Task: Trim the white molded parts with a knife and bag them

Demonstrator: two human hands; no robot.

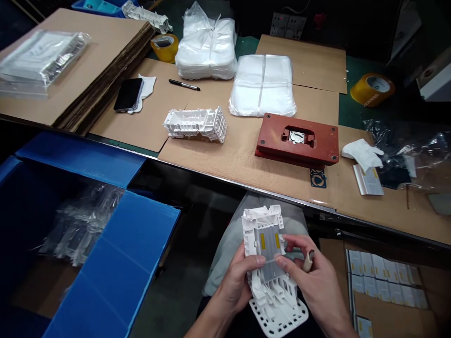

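both hands point(243, 277) and forearms bare, no sleeves or gloves showing.

Bench: red fixture block point(297, 141) at 1 o'clock; white moulded part point(196, 124) at 11 (lying sideways); blue corrugated box point(116, 263) at 8.

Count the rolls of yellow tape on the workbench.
2. One yellow tape roll sits at the back left beside the corrugated cardboard stack; the other tape roll lies at the far right. More may be hidden.
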